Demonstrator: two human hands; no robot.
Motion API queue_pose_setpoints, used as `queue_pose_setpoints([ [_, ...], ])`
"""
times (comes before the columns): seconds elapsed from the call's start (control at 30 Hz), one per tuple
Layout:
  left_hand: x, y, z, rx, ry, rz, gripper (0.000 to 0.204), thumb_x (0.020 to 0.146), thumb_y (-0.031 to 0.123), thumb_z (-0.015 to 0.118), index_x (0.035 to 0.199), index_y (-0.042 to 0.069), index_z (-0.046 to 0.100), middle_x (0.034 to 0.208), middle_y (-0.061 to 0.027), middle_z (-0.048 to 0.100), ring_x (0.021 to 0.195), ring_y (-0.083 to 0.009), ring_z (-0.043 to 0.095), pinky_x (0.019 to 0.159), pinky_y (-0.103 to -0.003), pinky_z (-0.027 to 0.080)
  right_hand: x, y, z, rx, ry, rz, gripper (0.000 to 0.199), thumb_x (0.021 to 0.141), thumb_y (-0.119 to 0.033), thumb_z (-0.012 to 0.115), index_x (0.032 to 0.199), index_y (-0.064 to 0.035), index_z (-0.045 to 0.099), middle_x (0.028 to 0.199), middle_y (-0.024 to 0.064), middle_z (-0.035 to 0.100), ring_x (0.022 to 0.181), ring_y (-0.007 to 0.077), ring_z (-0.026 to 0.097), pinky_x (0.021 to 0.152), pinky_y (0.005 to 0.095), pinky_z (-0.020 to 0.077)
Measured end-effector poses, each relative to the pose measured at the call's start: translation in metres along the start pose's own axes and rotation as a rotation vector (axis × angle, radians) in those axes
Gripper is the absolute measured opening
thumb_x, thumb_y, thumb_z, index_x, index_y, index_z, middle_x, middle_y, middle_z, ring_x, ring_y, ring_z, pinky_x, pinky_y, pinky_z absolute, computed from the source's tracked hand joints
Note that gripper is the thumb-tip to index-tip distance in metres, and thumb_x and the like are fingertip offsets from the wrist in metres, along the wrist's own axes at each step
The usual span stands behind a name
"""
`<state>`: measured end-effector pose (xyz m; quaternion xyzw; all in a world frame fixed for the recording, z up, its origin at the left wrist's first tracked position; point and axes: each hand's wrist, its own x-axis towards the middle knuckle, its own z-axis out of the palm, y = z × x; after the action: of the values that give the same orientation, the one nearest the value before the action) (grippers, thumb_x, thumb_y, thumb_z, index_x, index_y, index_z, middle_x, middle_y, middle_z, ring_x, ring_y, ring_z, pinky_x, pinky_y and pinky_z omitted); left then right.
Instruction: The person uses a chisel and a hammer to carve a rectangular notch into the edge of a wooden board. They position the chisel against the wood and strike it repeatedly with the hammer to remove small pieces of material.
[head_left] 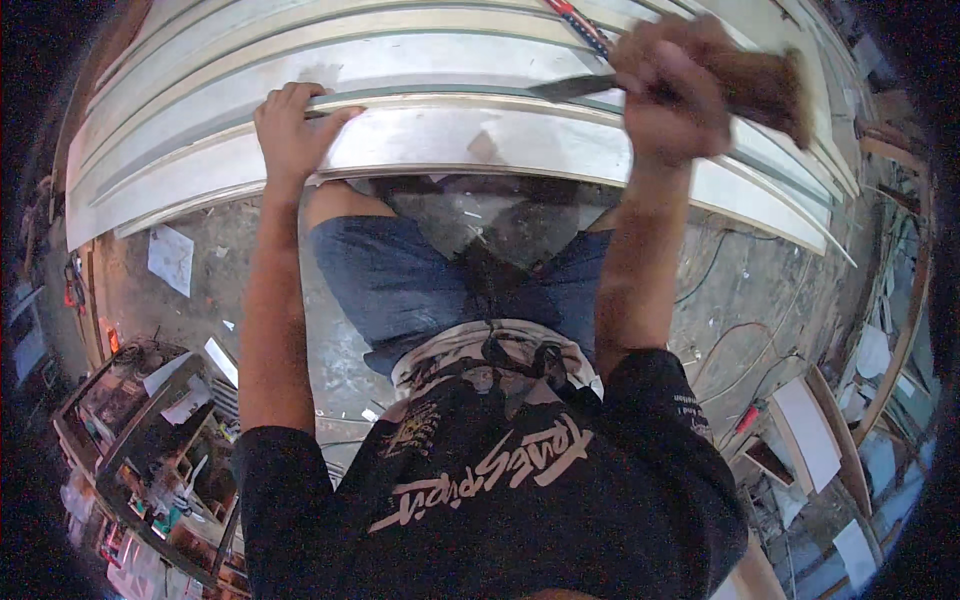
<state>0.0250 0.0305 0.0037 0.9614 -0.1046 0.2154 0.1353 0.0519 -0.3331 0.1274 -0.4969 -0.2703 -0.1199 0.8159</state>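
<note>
Across the front lies a long pale panel [420, 135], one of several stacked side by side with narrow grooves between them. My left hand [292, 130] rests on its far edge, thumb stretched away from the fingers, beside a dark groove. My right hand [675, 95] is closed round a tool with a dark tapered blade [575, 89] pointing left and a thick brown wooden end [770, 95] to the right. Motion blurs this hand, and the tool's exact kind is unclear. Just beyond it lies a slim rod [580, 25] patterned in red, white and blue.
A cluttered wooden crate [130, 430] with tools and scraps stands at the lower left. On the floor are a white sheet [171, 260] and loose cables [735, 335]. Boards and a white-faced piece [806, 435] lean at the lower right. My knees are below the panel's near edge.
</note>
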Motion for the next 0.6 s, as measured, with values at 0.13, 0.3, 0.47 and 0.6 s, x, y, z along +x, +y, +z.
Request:
queue_pose_setpoints([
  [0.13,0.003,-0.002,0.003,-0.039,-0.03,-0.04,0.053,0.067,0.054,0.082,0.091,0.009,0.069,0.09,-0.0052,0.066,0.093,-0.0255,0.061,0.084,-0.04,0.04,0.007,0.046,0.026,0.057,0.006,0.097,0.031,0.071,0.008,0.073,0.081,-0.0105,0.05,0.074,0.0018,0.05,0.057,0.0106,0.046,0.048,0.0258,0.0403],
  [0.3,0.005,0.001,0.001,-0.051,-0.047,-0.065,0.054,0.066,0.055,0.082,0.093,0.009,0.069,0.09,-0.0039,0.066,0.093,-0.0252,0.061,0.085,-0.041,0.04,0.01,0.058,0.039,0.065,-0.04,0.219,0.032,0.072,0.004,0.076,0.083,-0.0113,0.05,0.075,-0.0001,0.05,0.06,0.0097,0.046,0.05,0.0257,0.041],
  [0.47,-0.004,-0.007,0.004,-0.062,-0.015,-0.046,0.057,0.066,0.059,0.08,0.092,0.01,0.069,0.09,-0.0026,0.065,0.091,-0.0244,0.06,0.086,-0.041,0.039,0.005,0.072,0.049,0.091,-0.085,0.312,0.033,0.073,0.003,0.077,0.086,-0.0118,0.051,0.076,-0.0009,0.05,0.061,0.0083,0.045,0.049,0.0254,0.0396],
  [0.6,-0.001,-0.008,0.004,-0.052,0.023,-0.007,0.056,0.067,0.059,0.079,0.092,0.01,0.069,0.089,-0.0025,0.065,0.089,-0.0238,0.06,0.086,-0.041,0.039,0.002,0.08,0.053,0.064,0.042,0.207,0.031,0.074,0.003,0.077,0.089,-0.0103,0.054,0.071,-0.0019,0.048,0.059,0.0084,0.046,0.05,0.0252,0.0406],
])
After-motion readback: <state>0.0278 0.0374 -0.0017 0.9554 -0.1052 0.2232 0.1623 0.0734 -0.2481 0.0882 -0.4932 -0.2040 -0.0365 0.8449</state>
